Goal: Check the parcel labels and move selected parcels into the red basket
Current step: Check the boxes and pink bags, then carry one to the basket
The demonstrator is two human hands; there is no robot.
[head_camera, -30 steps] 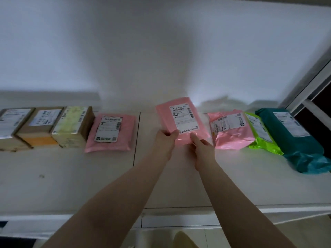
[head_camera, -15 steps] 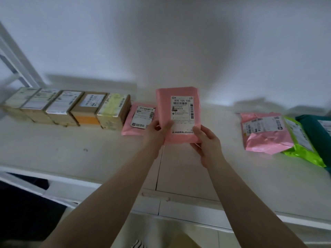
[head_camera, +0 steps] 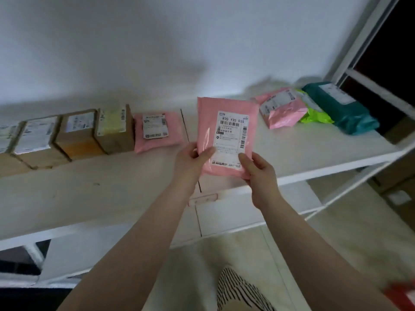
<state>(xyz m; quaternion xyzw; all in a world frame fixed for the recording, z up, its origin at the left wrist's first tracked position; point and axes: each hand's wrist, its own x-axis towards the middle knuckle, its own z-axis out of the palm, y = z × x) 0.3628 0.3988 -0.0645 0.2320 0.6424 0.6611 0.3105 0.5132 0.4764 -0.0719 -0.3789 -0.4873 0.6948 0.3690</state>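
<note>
Hands, left hand [head_camera: 190,159] and right hand [head_camera: 260,173], fingers pinching lower corners of flat pink plastic mailer parcel [head_camera: 226,133], white label facing up, above white shelf [head_camera: 89,194].

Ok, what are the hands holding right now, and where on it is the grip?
A pink parcel, label facing the camera. The left hand pinches its lower left edge; the right hand pinches its lower right corner.
</note>
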